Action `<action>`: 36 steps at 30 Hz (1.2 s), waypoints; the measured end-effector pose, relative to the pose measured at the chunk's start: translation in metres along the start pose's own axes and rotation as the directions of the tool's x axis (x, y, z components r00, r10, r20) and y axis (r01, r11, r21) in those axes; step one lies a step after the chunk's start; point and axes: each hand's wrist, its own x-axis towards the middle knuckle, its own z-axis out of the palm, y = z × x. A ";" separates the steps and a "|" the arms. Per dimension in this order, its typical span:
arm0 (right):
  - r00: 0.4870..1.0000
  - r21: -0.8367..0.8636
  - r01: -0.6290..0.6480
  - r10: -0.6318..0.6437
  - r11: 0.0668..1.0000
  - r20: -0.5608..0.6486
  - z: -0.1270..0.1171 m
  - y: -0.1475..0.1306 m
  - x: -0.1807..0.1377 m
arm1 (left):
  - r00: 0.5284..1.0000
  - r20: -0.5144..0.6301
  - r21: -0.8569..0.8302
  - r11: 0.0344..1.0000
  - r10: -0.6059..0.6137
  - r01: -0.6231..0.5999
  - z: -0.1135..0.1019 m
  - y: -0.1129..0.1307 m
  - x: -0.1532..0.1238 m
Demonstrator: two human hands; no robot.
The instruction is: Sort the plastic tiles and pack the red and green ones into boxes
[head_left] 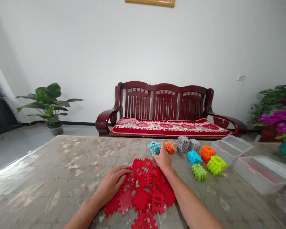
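A spread of flat red interlocking puzzle pieces [141, 198], notched along the edges, covers the table in front of me. My left hand [114, 178] rests flat at its left side, with the fingertips on the red pieces. Beyond the far end of the red pieces, my right hand [164, 157] has its thumb and index finger against a light blue stack of puzzle pieces [154, 147]. Part of that grip is hidden behind the hand. Just right of the index finger stands a small orange stack [170, 148].
Further right are grey stacks [183, 145], a bright blue stack [194, 157], another orange stack [207, 153] and green stacks [216, 165]. Clear plastic boxes [259, 179] stand at the right. Purple flowers [280, 121] rise by the right edge. A wooden bench [164, 101] is behind the table [50, 178].
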 end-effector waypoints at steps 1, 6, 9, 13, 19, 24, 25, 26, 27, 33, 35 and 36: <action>1.000 0.026 -0.005 0.005 1.000 -0.008 -0.004 0.001 -0.003 | 1.000 -0.005 -0.003 1.000 0.004 -0.004 0.000 0.000 0.000; 0.992 0.221 0.058 -0.030 0.974 -0.126 -0.030 0.026 -0.031 | 1.000 -0.003 -0.016 1.000 0.017 -0.017 -0.001 0.000 0.001; 0.961 0.260 0.136 -0.064 0.956 -0.269 -0.054 0.061 -0.052 | 1.000 0.007 -0.010 1.000 0.003 -0.003 0.000 -0.002 0.002; 0.873 0.164 0.078 0.012 0.983 -0.487 -0.087 0.117 -0.073 | 1.000 0.013 0.008 1.000 0.011 -0.011 0.004 -0.006 0.003; 0.918 -0.075 -0.190 0.150 0.979 -0.366 -0.103 0.159 -0.083 | 1.000 0.005 0.012 1.000 0.026 -0.026 0.006 -0.010 0.003; 0.947 -0.186 -0.227 0.171 0.956 -0.273 -0.100 0.155 -0.078 | 1.000 0.008 0.007 1.000 0.020 -0.020 0.005 -0.009 0.003; 0.947 -0.207 -0.232 0.172 0.951 -0.271 -0.100 0.154 -0.077 | 1.000 0.007 0.006 1.000 0.018 -0.018 0.006 -0.009 0.003; 0.948 -0.226 -0.234 0.170 0.946 -0.270 -0.101 0.152 -0.077 | 1.000 0.007 0.006 1.000 0.017 -0.017 0.006 -0.009 0.003; 0.949 -0.242 -0.232 0.164 0.942 -0.269 -0.102 0.151 -0.076 | 1.000 0.005 0.006 1.000 0.016 -0.016 0.007 -0.010 0.003; 0.975 -0.299 -0.143 0.084 0.943 -0.203 -0.093 0.134 -0.080 | 1.000 0.001 0.015 1.000 0.016 -0.016 0.009 -0.011 0.002; 0.984 -0.296 -0.091 0.040 0.951 -0.174 -0.083 0.123 -0.079 | 1.000 0.003 0.019 1.000 0.017 -0.017 0.008 -0.011 0.002; 0.986 -0.287 -0.067 0.020 0.956 -0.164 -0.078 0.118 -0.077 | 1.000 0.004 0.021 1.000 0.017 -0.017 0.008 -0.010 0.002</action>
